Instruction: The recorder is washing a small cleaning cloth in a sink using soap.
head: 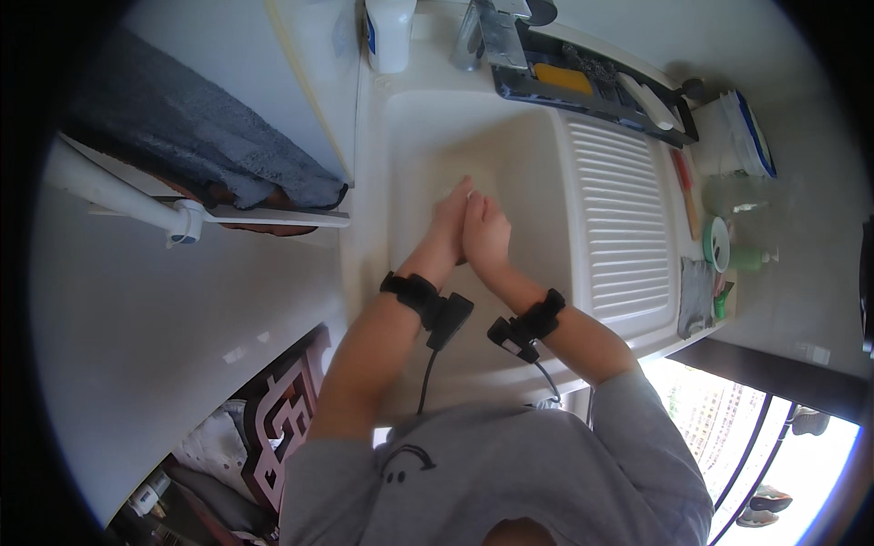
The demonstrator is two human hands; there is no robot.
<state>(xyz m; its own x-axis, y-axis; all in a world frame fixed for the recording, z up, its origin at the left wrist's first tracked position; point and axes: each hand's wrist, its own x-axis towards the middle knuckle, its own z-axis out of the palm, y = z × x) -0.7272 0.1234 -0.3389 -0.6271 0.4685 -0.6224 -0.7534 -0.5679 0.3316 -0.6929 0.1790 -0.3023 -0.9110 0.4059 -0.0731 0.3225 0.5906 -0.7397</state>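
Note:
Both of my hands are pressed together above the basin of a cream-coloured sink (416, 143). My left hand (448, 215) points away from me, its palm turned towards the other. Against it lies my right hand (487, 228), with its fingers curled. A small white spot, perhaps lather, shows near the fingertips. The palms are hidden, so whether anything lies between them cannot be seen. Each forearm wears a black strap with a cabled device, the left strap (413, 290) and the right strap (543, 314).
Beyond the basin stand a metal faucet (470, 41) and a white bottle (391, 37). A black rack (519, 87) holds a yellow sponge (563, 78). To the right are a ribbed washboard (621, 218), a red-headed brush (683, 184) and a green-rimmed cup (717, 243). A grey towel (205, 123) hangs left.

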